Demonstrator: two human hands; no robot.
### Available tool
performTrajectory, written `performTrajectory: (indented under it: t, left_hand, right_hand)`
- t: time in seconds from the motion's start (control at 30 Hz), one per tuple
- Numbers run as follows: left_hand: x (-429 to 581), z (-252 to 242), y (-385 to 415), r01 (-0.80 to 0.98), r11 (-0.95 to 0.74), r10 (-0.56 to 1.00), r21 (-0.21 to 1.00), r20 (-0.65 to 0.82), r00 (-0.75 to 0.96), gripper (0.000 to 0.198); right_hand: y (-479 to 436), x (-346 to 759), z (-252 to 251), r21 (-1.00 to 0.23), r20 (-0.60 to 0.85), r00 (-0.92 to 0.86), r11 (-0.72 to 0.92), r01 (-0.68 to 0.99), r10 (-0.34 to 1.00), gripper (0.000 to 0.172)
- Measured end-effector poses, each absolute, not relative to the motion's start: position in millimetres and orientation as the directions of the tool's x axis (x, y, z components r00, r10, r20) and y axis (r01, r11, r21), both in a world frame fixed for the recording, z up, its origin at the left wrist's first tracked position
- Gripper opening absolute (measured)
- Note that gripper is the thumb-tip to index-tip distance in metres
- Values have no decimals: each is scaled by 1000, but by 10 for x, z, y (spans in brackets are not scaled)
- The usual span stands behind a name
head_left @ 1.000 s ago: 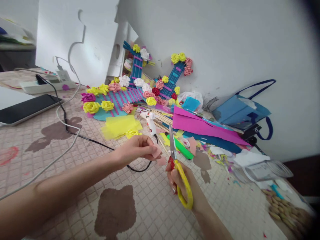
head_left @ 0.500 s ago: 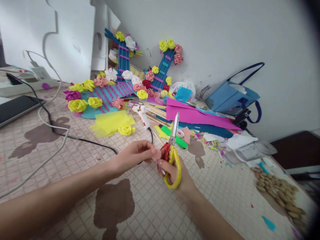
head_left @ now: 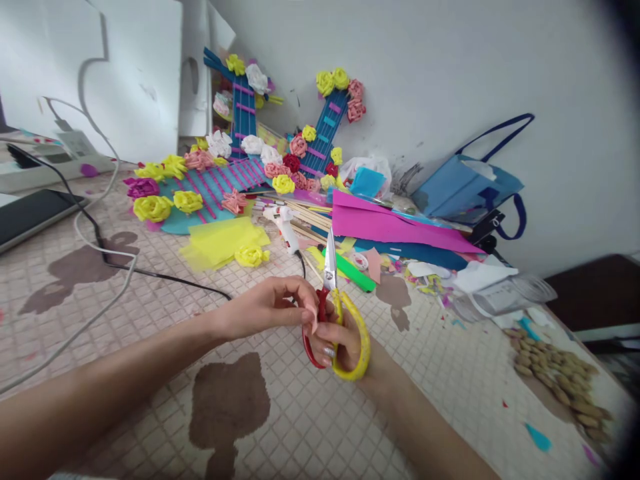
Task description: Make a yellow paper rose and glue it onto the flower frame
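Note:
Between the fingertips of my left hand is a small piece of pink paper, pinched and turned nearly edge-on. My right hand meets it from the other side, its fingers touching or very near the paper. Hooked on that hand are scissors with one yellow and one red handle; their blades point up and away, close together. Beyond the hands, a white glue gun lies by a green marker. Left of it are yellow sheets and a loose yellow paper flower.
Blue stick shapes with paper flowers stand at the back. A magenta sheet, a blue bag and paper scraps lie right of centre. Peanuts are at the far right. A black cable crosses the left side.
The pink paper has turned from facing me to nearly edge-on. The scissors have tilted left, and their red handle has swung down and away from the yellow one.

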State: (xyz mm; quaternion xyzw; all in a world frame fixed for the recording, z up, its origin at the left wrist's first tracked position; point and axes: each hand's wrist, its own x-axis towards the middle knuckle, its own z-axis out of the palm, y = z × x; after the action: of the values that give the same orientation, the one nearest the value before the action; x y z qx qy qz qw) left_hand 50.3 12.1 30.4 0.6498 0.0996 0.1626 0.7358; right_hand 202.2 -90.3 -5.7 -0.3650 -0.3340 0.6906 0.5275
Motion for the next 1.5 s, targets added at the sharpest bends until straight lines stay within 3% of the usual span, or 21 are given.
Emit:
performTrajectory:
  t: [0.17,0.3,0.53,0.7,0.83,1.03,1.2,1.5]
  left_hand:
    - [499,307,158,55,88,492,995,-91,866,17]
    - [502,269,139,123,26,459,992,-121,880,18]
    - [514,298,69,131,65,482,989,-146,864,34]
    - [512,269,58,114,102,443,988,-148,884,25]
    - [517,282,79,130,132,539,983,-181,823,25]
    - [490,349,182,-16,199,699,980,-131,704,22]
    - [466,364,238,-142,230,760,963,-86,645,23]
    - [458,361,246,-266,238,796,934,-30,605,24]
  right_hand:
    - [-914,2059,-21,-932,-122,14,-110,-344,992,25]
    - [-922,2063,46,-969,-150,138,-118,-216,979,29]
    - [-914,2042,94,-974,-210,197,-187,-130,957,28]
    - [-913,2040,108,-972,-212,202,-185,-143,956,30]
    - [-939,2058,116,-981,-175,196,-155,-113,965,30]
    - [-970,2178,44,-993,-45,57,-51,110,997,32]
    - [-986,2219,-13,-958,-70,40,-78,275,997,34]
    - [-994,2116,68,-922,-166,90,-187,338,982,30]
